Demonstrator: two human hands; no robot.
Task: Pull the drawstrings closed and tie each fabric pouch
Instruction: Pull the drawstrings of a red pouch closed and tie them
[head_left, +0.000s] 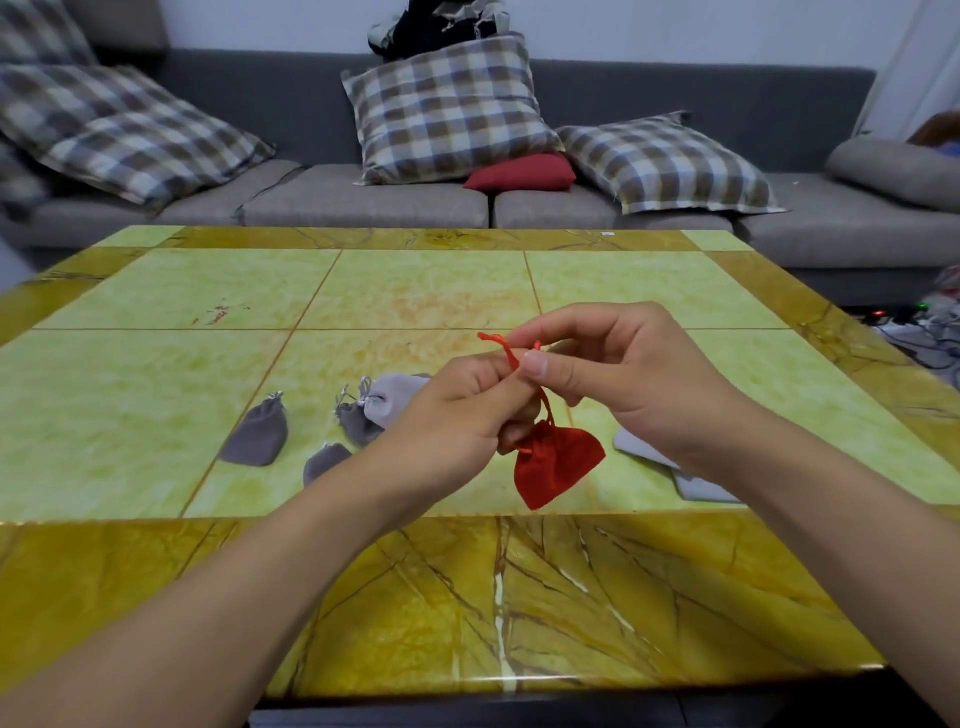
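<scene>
Red velvet-like cloth marks the pouch in hand: the red pouch hangs in the air above the near part of the desk, its mouth already gathered and its body drooping down and to the right. From that cinched neck the red drawstring runs up and to the left, so its long axis slants from the pouch below to the fingers above. The left hand has its grip curled round the string close to the neck. The right hand pinches the string higher up between thumb and forefinger, with a short free end poking out to the left of that pinch. The pouch therefore lies below and near both grips, closer to the left one. I judge the knot is being formed, and the next pull should run along that slant, away from the neck.

To the left on the desk lie several grey pouches, some bunched together. Pale flat pouches lie to the right, partly hidden by the right wrist.
</scene>
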